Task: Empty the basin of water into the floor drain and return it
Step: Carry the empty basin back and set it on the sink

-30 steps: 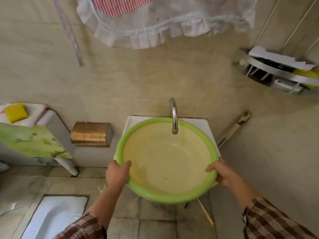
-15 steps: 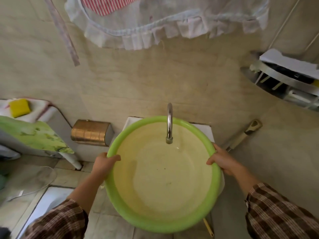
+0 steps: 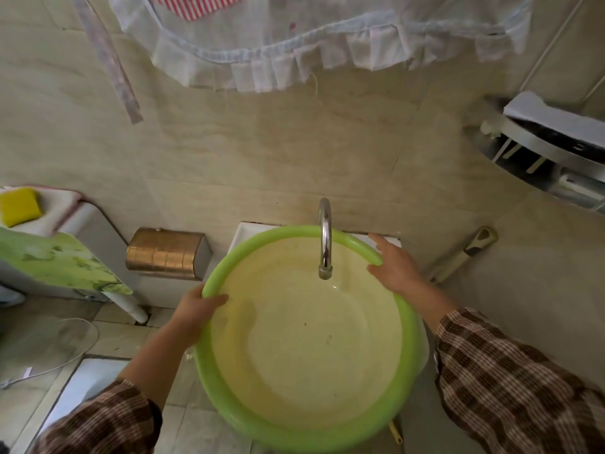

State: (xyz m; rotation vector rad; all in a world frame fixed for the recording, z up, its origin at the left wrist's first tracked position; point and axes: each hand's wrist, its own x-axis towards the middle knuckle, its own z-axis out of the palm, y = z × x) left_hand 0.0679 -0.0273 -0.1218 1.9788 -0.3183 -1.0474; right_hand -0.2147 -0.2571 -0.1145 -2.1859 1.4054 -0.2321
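A round basin (image 3: 311, 355) with a bright green rim and a pale yellow inside rests on the white sink (image 3: 244, 232), under the chrome tap (image 3: 324, 244). No standing water shows in it, only a few specks. My left hand (image 3: 196, 309) grips the rim at its left side, thumb over the edge. At the far right of the rim lies my right hand (image 3: 393, 270), thumb hooked inside and fingers stretched toward the wall. The floor drain is out of sight.
A brass paper holder (image 3: 165, 253) hangs left of the sink. Further left is a toilet tank with a yellow sponge (image 3: 19, 206) on top. A brush handle (image 3: 465, 257) leans on the right wall below a metal corner rack (image 3: 550, 149). A frilled cloth (image 3: 294, 44) hangs overhead.
The basin has gone back further under the tap and sits lower on the sink. My right hand slid along the rim toward the wall. My left hand kept its grip.
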